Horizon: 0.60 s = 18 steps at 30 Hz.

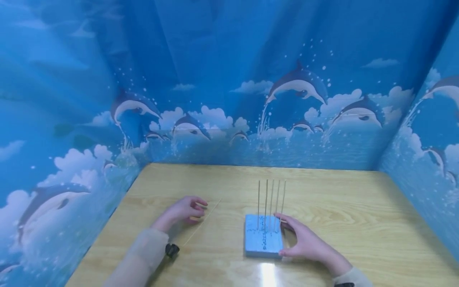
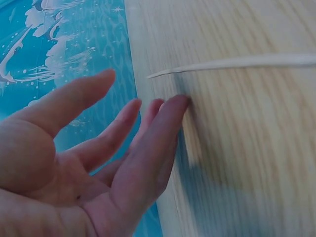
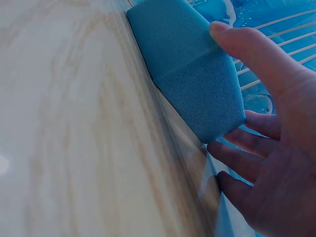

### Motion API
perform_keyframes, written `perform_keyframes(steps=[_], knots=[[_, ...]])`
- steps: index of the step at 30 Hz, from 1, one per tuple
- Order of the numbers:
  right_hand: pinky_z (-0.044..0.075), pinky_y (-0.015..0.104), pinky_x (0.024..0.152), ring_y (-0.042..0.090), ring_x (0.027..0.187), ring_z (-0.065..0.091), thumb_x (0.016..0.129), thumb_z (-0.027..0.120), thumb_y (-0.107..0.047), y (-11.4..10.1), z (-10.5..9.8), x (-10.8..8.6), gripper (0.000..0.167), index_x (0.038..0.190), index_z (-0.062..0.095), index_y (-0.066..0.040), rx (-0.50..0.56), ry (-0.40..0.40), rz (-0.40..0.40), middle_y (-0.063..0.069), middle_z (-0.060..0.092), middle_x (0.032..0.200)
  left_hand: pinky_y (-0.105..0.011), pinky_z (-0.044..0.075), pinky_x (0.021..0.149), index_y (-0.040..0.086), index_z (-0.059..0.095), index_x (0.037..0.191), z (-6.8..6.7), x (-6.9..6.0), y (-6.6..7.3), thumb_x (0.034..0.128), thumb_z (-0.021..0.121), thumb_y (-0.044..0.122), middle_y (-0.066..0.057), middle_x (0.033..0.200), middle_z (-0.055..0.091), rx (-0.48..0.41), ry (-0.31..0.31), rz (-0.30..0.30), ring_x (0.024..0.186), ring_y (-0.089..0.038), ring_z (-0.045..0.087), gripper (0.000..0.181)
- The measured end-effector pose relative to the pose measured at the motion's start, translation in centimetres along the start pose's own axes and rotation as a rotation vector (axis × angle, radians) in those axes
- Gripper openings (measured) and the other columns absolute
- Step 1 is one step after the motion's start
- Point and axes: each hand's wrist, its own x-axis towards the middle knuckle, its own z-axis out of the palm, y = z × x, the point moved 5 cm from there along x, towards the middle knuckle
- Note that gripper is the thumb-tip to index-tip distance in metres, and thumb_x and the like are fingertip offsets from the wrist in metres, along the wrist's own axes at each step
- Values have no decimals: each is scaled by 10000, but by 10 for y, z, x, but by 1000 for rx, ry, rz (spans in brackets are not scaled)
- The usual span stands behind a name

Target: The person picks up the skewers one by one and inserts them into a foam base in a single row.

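Observation:
A blue foam block [image 1: 255, 243] lies on the table, with several thin wooden sticks [image 1: 266, 199] standing upright in its top. Dark specks form a cross pattern around the sticks. My right hand [image 1: 305, 238] grips the block's right side, thumb at the near corner and fingers at the far one; the right wrist view shows thumb and fingers against the foam [image 3: 197, 74]. To the left, my left hand [image 1: 184, 210] holds nothing, its fingers loosely bent. Beside it lies a single thin stick [image 1: 203, 223], also seen in the left wrist view, apart from the fingertips.
The wood-grain table [image 1: 344, 203] is enclosed at the back and sides by a blue dolphin-print curtain [image 1: 222, 79]. A small black device [image 1: 172, 250] is on the left wrist. Light glares off the table near its front [image 1: 267, 275].

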Motion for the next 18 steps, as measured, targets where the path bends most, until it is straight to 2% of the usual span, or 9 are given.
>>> perform_keyframes(steps=[4, 13, 16, 18], knots=[[344, 589, 1114, 374, 1307, 524, 628, 853, -497, 0, 1, 1, 1105, 1513, 346, -71, 5, -5, 4, 173, 415, 1534, -381, 623, 803, -75, 548, 1283, 1, 2, 0, 874, 667, -4, -191, 1125, 629, 19, -42, -27, 947, -225, 648, 432], [353, 588, 1109, 372, 1302, 530, 627, 864, -471, 1, 2, 1, 1096, 1509, 350, -72, 10, -1, 4, 181, 429, 1521, -345, 624, 774, -41, 571, 1288, 0, 8, -5, 867, 690, 28, -109, 1041, 640, 46, -115, -46, 875, -166, 647, 443], [359, 582, 1106, 367, 1296, 537, 625, 866, -472, 2, 1, 1, 1096, 1507, 355, -71, 2, 4, -2, 183, 436, 1516, -337, 624, 756, -21, 582, 1281, 1, 11, -5, 848, 714, 20, -92, 977, 637, 53, -112, -41, 832, -159, 641, 454], [362, 577, 1104, 365, 1294, 540, 627, 862, -481, 3, 1, 1, 1096, 1508, 354, -70, -7, 4, -8, 184, 437, 1514, -325, 622, 735, -4, 597, 1260, 3, 11, -5, 810, 748, 11, -80, 925, 626, 68, -89, -32, 794, -158, 633, 475]])
